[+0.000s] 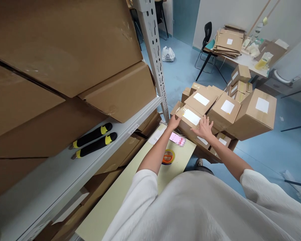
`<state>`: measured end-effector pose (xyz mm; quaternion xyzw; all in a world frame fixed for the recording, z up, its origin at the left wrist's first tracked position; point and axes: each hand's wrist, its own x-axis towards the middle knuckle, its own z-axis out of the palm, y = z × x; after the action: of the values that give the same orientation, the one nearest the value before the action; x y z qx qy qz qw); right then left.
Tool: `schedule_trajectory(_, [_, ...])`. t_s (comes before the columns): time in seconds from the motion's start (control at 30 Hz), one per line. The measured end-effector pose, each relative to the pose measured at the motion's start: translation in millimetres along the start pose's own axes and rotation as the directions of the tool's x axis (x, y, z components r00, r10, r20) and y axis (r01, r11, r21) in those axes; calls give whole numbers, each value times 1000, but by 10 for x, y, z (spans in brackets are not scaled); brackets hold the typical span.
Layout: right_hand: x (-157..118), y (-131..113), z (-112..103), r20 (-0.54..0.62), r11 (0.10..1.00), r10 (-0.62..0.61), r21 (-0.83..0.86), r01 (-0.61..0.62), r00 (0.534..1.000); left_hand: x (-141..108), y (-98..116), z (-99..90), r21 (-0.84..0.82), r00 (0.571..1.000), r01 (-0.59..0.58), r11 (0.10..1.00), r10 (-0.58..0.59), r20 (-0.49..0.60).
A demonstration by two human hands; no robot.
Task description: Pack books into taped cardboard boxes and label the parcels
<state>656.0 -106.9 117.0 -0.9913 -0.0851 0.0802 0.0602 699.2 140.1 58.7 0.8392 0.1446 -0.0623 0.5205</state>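
Both arms reach forward to a cardboard box (187, 124) with a white label (191, 116) on its top, at the near left of a pile. My left hand (174, 122) is at the box's left edge, its fingers bent against the cardboard; what they pinch, if anything, is too small to make out. Over the right part of the same box is my right hand (204, 128), fingers spread, beside the label. Behind it lie more labelled boxes (224, 110). On the pale table (150, 167) below are a phone with a pink screen (176, 138) and a roll of tape (172, 156).
A metal shelf (90, 160) on the left holds large cartons (120, 93) and two black-and-yellow tools (96, 145). Its perforated post (155, 57) stands left of the pile. Farther back are a chair (207, 33), a table with flattened cardboard (228, 43) and a white bag (168, 54).
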Motion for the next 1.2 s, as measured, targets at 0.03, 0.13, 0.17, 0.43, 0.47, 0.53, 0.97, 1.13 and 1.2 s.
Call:
schedule_trajectory(0.03, [49,-24,-31,33,1000,21,-3,-21,999,11,10,0,-8,1000,4,1000,-4,10])
schedule_trajectory(0.13, [145,-76,-102,89,998,61,-26,-59,994,23,39,-13,-33,999,17,999,-16,41])
schedule_trajectory(0.17, [155,-86,-118,88,997,66,-35,-63,994,20,45,-19,-45,999,18,999,-16,38])
schedule_trajectory(0.43, [12,-100,-125,-63,998,58,-34,-60,996,-63,36,-36,-196,999,-18,980,27,40])
schedule_trajectory(0.47, [-1,-96,-123,-76,998,52,-29,-55,996,-72,30,-35,-205,999,-18,979,27,39])
schedule_trajectory(0.53, [-13,-88,-126,-99,999,31,-27,-34,995,-80,18,-28,-225,999,-21,974,29,34])
schedule_trajectory(0.97, [-60,-86,-3,-75,999,34,-26,-36,997,-50,-135,73,-180,998,-18,983,28,50])
schedule_trajectory(1.13, [-28,-100,77,-52,998,42,-40,-44,998,-53,-125,38,-51,995,-48,998,52,86])
schedule_trajectory(1.2, [-13,-100,124,-38,998,47,-41,-48,998,-50,-118,51,38,999,-22,999,20,51])
